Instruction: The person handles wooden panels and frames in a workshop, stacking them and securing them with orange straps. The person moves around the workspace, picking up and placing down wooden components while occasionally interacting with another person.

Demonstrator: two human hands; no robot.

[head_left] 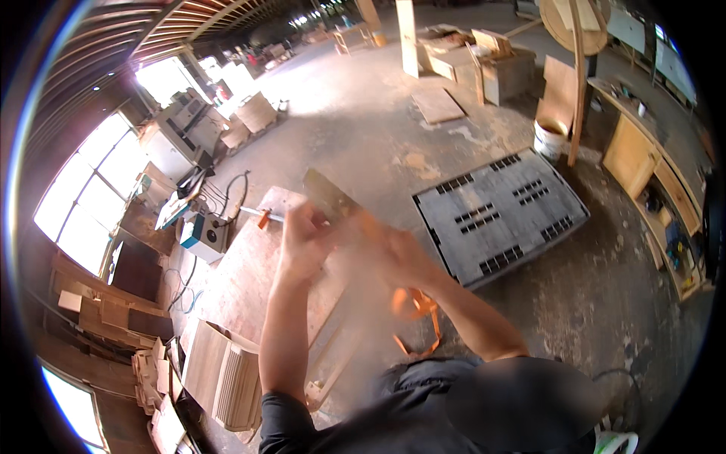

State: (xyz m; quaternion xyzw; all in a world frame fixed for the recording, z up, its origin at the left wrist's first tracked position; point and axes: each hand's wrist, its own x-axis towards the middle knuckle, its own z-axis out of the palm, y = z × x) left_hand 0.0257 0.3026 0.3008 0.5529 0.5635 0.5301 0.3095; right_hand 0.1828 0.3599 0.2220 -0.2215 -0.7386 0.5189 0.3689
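A flat olive-brown piece [327, 189], like a thin board or block, is raised over the bench between my hands. My left hand [304, 231] has its fingers curled at the piece's left edge. At its lower right end, my right hand [389, 253] closes on it; those fingers are smeared by motion. An orange strap [427, 306] hangs in loops below my right wrist. Under my hands lies a pale pinkish work board [242, 276]. A silver-and-orange tool [263, 218], perhaps a clamp, lies at its far edge.
A grey plastic pallet [503, 216] lies on the floor to the right. Fluted wooden pieces [227, 378] stand at the near left. A blue-and-white box [204, 233] with cables sits beyond the board. A white bucket [550, 138] and wooden shelving [643, 155] are at right.
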